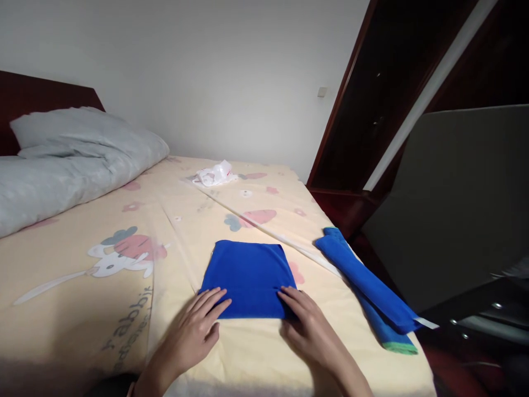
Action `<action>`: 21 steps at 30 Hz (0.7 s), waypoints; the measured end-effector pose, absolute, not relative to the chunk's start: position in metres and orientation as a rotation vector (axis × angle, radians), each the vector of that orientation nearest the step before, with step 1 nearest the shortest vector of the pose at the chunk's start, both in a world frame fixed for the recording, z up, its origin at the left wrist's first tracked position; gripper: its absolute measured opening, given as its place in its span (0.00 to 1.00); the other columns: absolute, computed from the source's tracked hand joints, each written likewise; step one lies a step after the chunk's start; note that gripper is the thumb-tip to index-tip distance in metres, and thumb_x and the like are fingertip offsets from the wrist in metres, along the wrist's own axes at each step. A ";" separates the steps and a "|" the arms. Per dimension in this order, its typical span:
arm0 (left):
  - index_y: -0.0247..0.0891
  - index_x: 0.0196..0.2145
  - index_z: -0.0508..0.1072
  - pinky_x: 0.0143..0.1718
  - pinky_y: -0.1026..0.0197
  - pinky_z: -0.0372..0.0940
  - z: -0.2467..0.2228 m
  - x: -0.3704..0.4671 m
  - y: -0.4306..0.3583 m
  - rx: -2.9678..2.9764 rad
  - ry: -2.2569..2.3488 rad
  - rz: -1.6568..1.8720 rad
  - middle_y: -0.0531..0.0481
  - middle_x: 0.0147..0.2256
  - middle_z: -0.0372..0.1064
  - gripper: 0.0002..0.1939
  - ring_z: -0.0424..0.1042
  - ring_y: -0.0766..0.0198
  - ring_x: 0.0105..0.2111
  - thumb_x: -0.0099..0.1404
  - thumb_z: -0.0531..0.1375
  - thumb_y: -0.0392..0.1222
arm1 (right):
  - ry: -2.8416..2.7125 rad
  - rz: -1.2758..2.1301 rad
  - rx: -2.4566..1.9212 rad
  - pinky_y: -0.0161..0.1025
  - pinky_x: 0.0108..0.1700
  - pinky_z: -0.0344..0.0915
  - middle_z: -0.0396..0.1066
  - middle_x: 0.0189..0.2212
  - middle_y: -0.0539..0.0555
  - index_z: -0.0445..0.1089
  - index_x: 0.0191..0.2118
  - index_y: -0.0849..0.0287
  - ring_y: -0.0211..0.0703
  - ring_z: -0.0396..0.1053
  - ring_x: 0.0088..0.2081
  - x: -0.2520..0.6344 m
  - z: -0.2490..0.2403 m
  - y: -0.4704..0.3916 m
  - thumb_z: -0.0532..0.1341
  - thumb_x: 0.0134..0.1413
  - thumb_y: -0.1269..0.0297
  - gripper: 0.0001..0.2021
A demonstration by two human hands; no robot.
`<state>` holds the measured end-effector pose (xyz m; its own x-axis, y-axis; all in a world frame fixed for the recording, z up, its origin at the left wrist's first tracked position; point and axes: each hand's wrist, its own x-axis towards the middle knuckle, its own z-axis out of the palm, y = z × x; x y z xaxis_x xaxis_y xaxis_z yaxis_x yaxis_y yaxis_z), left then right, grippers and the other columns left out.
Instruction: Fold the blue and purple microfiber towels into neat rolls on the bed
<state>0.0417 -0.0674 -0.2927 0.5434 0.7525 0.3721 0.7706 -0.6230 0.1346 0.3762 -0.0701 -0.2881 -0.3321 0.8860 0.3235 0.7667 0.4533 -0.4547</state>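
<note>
A blue cloth [250,278], folded into a rough rectangle, lies flat on the bed. My left hand [199,322] rests with its fingers stretched over the cloth's near left corner. Over the near right corner lies my right hand [306,322], its fingers also extended and flat. Neither hand grips the fabric; the fingertips only touch its top. The corners beneath the fingers are hidden. To the right, near the bed's edge, are more blue cloths [367,278], folded into long narrow strips, one with a green edge and one with a white tag.
The bed sheet [124,298] is pale yellow with rabbit and carrot prints. A crumpled white plastic bag [216,173] sits toward the far side. At the left a grey quilt [82,157] is bunched against the dark headboard [45,91]. A dark grey panel [463,193] stands beyond the right edge.
</note>
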 end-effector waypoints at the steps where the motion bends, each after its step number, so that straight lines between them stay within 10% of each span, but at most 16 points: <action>1: 0.52 0.64 0.63 0.62 0.45 0.62 -0.295 0.040 -0.065 -2.732 -1.353 -0.613 0.53 0.63 0.63 0.31 0.64 0.53 0.62 0.65 0.53 0.32 | -2.222 0.315 -1.360 0.59 0.66 0.57 0.64 0.62 0.55 0.64 0.63 0.52 0.55 0.60 0.64 0.374 -0.292 -0.069 0.58 0.52 0.71 0.30; 21: 0.41 0.55 0.67 0.38 0.62 0.70 -0.309 0.026 -0.044 -2.494 -2.254 -1.662 0.51 0.31 0.72 0.23 0.75 0.61 0.34 0.70 0.53 0.56 | -1.351 0.848 -1.534 0.42 0.40 0.71 0.77 0.33 0.54 0.64 0.59 0.57 0.50 0.76 0.37 0.389 -0.301 -0.060 0.56 0.61 0.46 0.27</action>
